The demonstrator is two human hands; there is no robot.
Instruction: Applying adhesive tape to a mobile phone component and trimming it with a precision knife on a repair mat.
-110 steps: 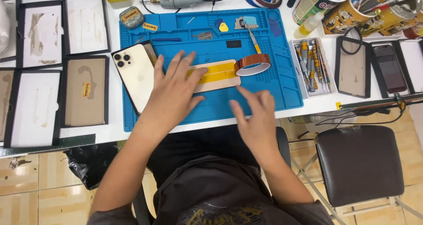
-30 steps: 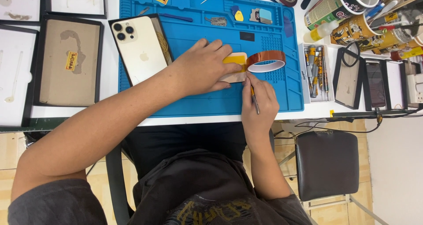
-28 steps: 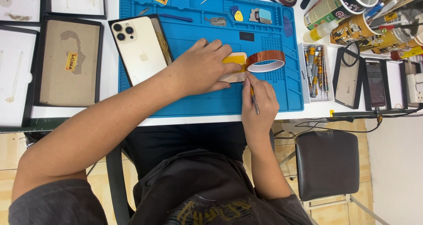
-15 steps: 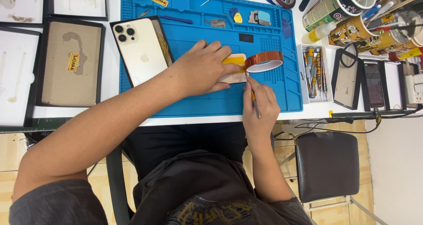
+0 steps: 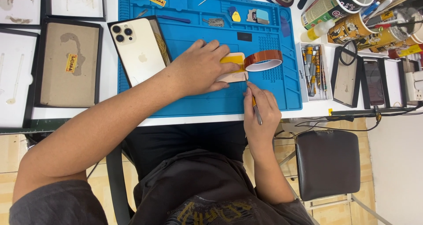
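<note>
Broadly, a white tabletop (image 5: pixel 110 86) carries a blue work mat (image 5: pixel 198 97) at centre. Left of it lie four black-framed trays (image 5: pixel 68 62), one bearing a small yellow-and-red label. On the mat's left part rests one gold phone (image 5: pixel 139 53), back up. Far right, printed cans (image 5: pixel 352 24) crowd the corner, near one tray of screwdrivers (image 5: pixel 310 66). The left hand (image 5: pixel 198 68) presses flat on a small beige part (image 5: pixel 233 70) with a yellow strip, blocking most of it. One amber tape roll (image 5: pixel 263 59) touches that part. The right hand (image 5: pixel 260 115) is closed around a thin tool (image 5: pixel 255 110).
</note>
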